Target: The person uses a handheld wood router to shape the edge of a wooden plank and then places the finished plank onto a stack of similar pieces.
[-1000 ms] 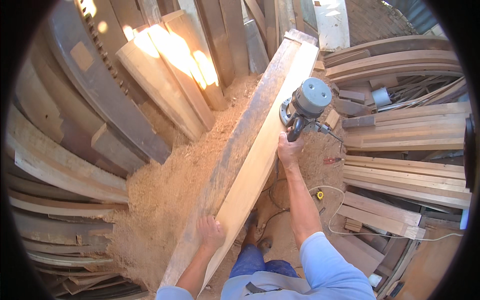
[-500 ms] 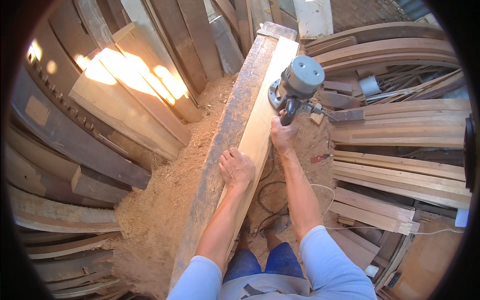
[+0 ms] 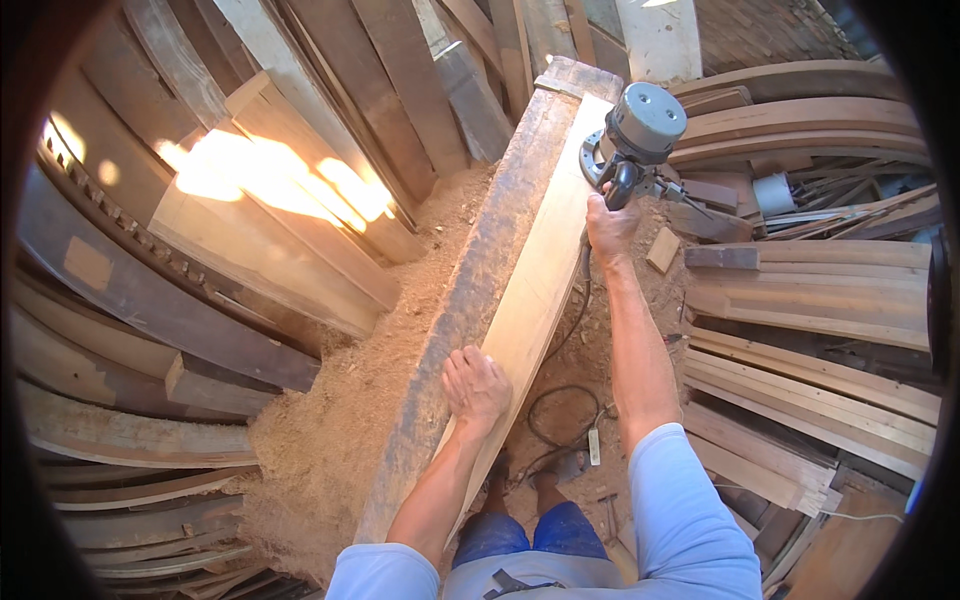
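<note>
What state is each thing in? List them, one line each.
Long wooden beam: tilted on edge, pale face planed, dark face rough.
Power tool: pressed against the beam's pale face near its far end.
Right hand: gripping the tool's handle.
Left hand: flat on the beam, fingers spread.
Sawdust: piled left of the beam.

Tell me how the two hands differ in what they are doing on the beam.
The left hand lies flat and open on the pale beam, near the body. The right hand is shut on the grey power tool, farther up the beam. Both are bare.
</note>
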The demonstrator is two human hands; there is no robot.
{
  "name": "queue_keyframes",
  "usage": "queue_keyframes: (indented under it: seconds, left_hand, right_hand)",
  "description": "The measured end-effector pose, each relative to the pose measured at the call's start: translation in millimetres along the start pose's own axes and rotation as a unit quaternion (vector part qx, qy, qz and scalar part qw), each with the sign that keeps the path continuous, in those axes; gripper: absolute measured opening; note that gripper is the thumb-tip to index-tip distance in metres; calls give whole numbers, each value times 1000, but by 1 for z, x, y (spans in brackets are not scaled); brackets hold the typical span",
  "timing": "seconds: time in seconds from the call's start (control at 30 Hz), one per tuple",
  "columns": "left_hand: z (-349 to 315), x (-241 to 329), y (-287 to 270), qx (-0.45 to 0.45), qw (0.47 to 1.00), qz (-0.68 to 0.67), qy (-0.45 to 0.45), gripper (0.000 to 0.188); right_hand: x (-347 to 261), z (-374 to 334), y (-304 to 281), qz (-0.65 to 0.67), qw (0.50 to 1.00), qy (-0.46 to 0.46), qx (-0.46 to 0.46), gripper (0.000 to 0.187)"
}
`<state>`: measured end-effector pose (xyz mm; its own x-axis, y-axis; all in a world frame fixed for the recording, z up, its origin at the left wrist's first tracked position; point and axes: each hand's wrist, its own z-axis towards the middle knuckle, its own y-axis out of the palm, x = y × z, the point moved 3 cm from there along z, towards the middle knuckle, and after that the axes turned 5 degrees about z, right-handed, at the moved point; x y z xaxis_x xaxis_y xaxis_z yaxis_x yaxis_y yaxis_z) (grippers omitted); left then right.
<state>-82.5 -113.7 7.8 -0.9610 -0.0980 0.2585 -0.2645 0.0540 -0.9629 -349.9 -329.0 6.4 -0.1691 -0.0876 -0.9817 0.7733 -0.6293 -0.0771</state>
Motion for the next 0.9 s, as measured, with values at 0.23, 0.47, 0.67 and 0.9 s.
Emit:
queue_keyframes:
  seconds: [0.23, 0.47, 0.67, 0.9]
  left_hand:
    - [1, -1, 1, 5, 1000, 16, 0, 22]
    - [1, 0, 2, 7, 999, 46, 5, 21]
    - [0, -4, 12, 28, 997, 75, 7, 20]
    - [2, -7, 15, -1, 995, 104, -7, 21]
  right_hand:
    - [-13, 0, 2, 4, 998, -57, -14, 37]
    - [-15, 8, -19, 5, 999, -24, -44, 36]
    - [-36, 38, -63, 8, 997, 2, -74, 28]
    - [-40, 31, -134, 190, 962, 191, -35, 23]
